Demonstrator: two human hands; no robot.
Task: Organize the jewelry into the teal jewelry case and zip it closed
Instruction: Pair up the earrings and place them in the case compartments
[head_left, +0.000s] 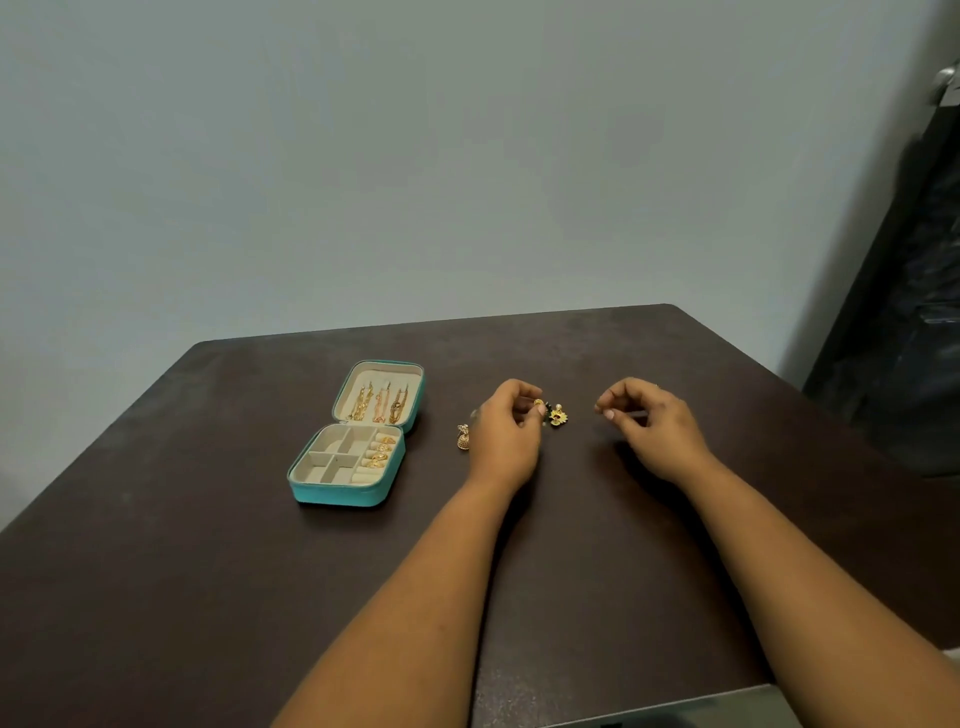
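**Both hands busy with small jewelry beside the open case**

The person's left hand (506, 431) rests over the dark table (156, 571) with its fingers curled, and between the thumb and the fingertips it pinches a small gold piece (538, 402). I cannot tell what kind of piece it is, it is too small. Just beside these fingertips, on the side of the right hand, a gold earring with a red center (557, 417) lies on the table; a small pearl and some dark beads are seen at its top. If the left fingers also touch it, I cannot say.

The right hand (649, 428) is well apart from the left one, its fingers curled and the fingertips brought together as in a pinch. Something thin and pale shows at the fingertips, but it is blurred, so I cannot tell if the hand really holds a thing.

On the outer side of the left hand, near the wrist, a gold bell-shaped earring (462, 439) lies on the table alone. Further out on that same side stands the teal jewelry case (337, 491), open. In its raised lid hang gold chains (379, 405), and in the ring rolls of the lower half sit some gold rings (381, 451). The square compartments next to them show only the cream lining.
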